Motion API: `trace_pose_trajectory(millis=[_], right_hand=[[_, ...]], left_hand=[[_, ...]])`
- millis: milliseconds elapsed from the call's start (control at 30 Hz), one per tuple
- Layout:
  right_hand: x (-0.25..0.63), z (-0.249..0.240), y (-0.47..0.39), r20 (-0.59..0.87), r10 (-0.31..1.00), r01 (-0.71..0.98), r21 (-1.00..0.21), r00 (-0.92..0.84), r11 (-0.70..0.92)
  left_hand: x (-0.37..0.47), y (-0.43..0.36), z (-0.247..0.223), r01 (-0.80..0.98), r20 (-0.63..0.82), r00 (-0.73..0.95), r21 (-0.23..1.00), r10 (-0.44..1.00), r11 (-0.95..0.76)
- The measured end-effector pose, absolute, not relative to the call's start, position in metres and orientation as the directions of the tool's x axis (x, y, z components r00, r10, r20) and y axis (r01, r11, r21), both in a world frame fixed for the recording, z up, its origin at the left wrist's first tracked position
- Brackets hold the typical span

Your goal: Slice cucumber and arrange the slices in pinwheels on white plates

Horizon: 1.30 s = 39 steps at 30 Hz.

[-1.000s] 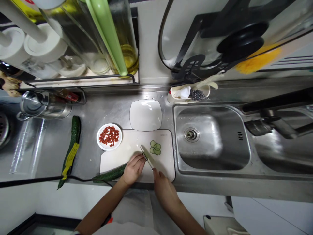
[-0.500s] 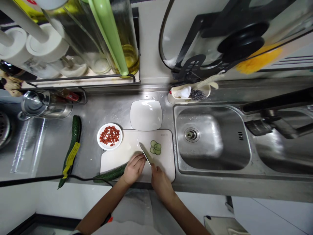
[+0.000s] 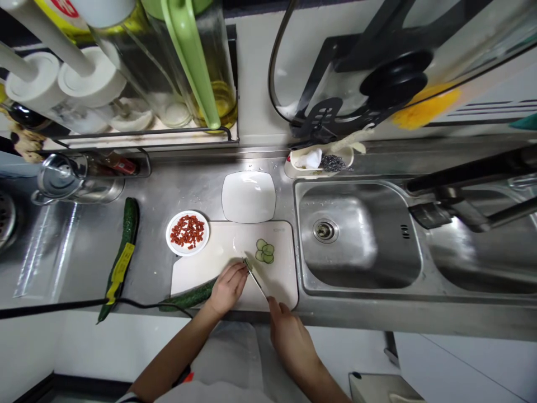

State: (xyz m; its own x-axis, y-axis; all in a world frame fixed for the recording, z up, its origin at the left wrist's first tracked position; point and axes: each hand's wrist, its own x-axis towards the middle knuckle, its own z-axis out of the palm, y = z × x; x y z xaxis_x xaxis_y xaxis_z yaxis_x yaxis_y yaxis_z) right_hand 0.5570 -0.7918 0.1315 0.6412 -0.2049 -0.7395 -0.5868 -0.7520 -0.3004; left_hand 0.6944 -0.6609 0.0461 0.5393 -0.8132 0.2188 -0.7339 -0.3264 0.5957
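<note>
My left hand (image 3: pixel 229 288) is closed over the right end of a cucumber (image 3: pixel 191 296), which lies along the front of a white cutting board (image 3: pixel 277 285). The cucumber's cut end is mostly hidden under my fingers. In my right hand (image 3: pixel 291 333) is a kitchen knife (image 3: pixel 255 278), gripped by its handle. Its blade slants up and left, with the tip close to my left fingertips. Several thin cucumber slices (image 3: pixel 265 251) sit in an overlapping cluster on the board, to the right of the blade.
A white bowl of small red berries (image 3: pixel 188 232) overlaps the board's left corner. Behind the board stands a square white plate (image 3: pixel 249 196). Another cucumber with a yellow band (image 3: pixel 121 263) lies left. To the right is a steel sink (image 3: pixel 361 235); a black cable (image 3: pixel 138 305) crosses the front.
My right hand has drawn the knife back toward the counter's front edge and slightly right. My left hand stays on the cucumber. The view has shifted slightly.
</note>
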Motion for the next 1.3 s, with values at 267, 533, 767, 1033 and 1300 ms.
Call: trace_pose_trajectory(millis=[267, 533, 767, 1033, 1300], right_hand=[[0.553, 0.138, -0.791, -0.779, -0.190, -0.606, -0.285, 0.598, -0.743], [0.555, 0.139, -0.792, -0.784, -0.180, -0.607, -0.289, 0.594, -0.740], [0.560, 0.138, -0.797, -0.776, -0.161, -0.591, -0.310, 0.610, -0.744], [0.567, 0.131, -0.798, -0.759, -0.142, -0.563, -0.331, 0.636, -0.757], [0.573, 0.127, -0.795, -0.772, -0.151, -0.553, -0.290, 0.618, -0.782]], left_hand=[[0.695, -0.661, 0.045, -0.741, 0.228, 0.532, 0.592, -0.816, -0.318], [0.695, -0.661, 0.046, -0.739, 0.224, 0.525, 0.600, -0.821, -0.308], [0.696, -0.662, 0.046, -0.756, 0.238, 0.513, 0.581, -0.824, -0.302], [0.694, -0.661, 0.043, -0.728, 0.215, 0.537, 0.608, -0.816, -0.319], [0.695, -0.661, 0.044, -0.733, 0.219, 0.538, 0.599, -0.814, -0.323]])
